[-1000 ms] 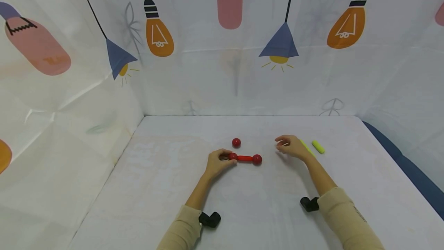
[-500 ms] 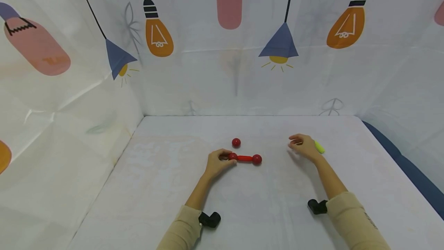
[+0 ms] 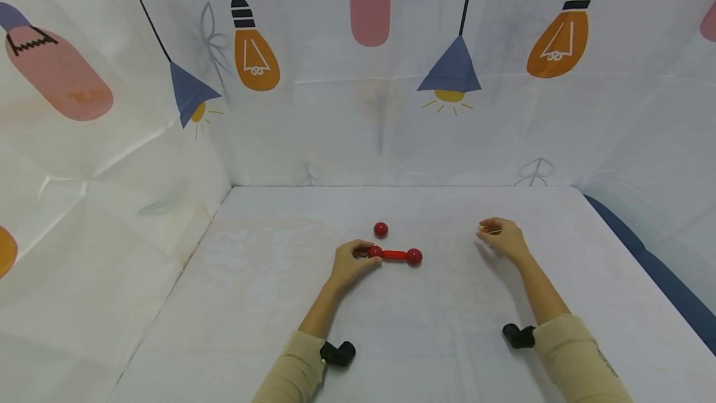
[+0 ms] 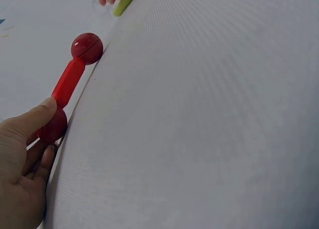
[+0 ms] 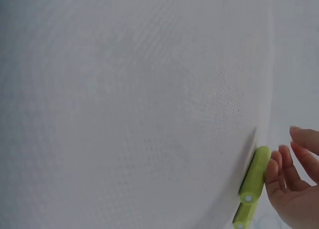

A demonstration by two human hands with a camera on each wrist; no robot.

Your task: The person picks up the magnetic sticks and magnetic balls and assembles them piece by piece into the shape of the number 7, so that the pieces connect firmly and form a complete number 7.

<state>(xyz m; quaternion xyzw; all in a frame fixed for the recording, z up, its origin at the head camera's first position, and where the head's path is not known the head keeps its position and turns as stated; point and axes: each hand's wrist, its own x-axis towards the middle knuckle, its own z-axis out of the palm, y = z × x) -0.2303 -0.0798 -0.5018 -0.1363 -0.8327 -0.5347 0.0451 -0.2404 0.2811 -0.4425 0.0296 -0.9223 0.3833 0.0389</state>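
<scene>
A red rod (image 3: 394, 255) joins two red balls in a dumbbell shape lying on the white table. My left hand (image 3: 349, 264) grips the near-end red ball (image 4: 55, 126) between thumb and fingers; the other end ball (image 4: 87, 48) is free. Just beyond lies a loose red ball (image 3: 381, 229). On the right, my right hand (image 3: 505, 239) is over the yellow-green sticks, hiding most of them in the head view. The right wrist view has one green stick (image 5: 256, 174) beside its loosely bent fingers, with a second green stick (image 5: 242, 216) behind. Thumb and fingers stand apart there.
The white table (image 3: 268, 303) meets a white cloth backdrop (image 3: 335, 135) printed with lamps and bulbs. Dark blue material (image 3: 643, 247) shows past the table's right edge. Black wrist cameras sit near both sleeves (image 3: 578, 353).
My right hand has moved to the right, covering the yellow-green sticks in the head view. The left hand and the red pieces have stayed in place.
</scene>
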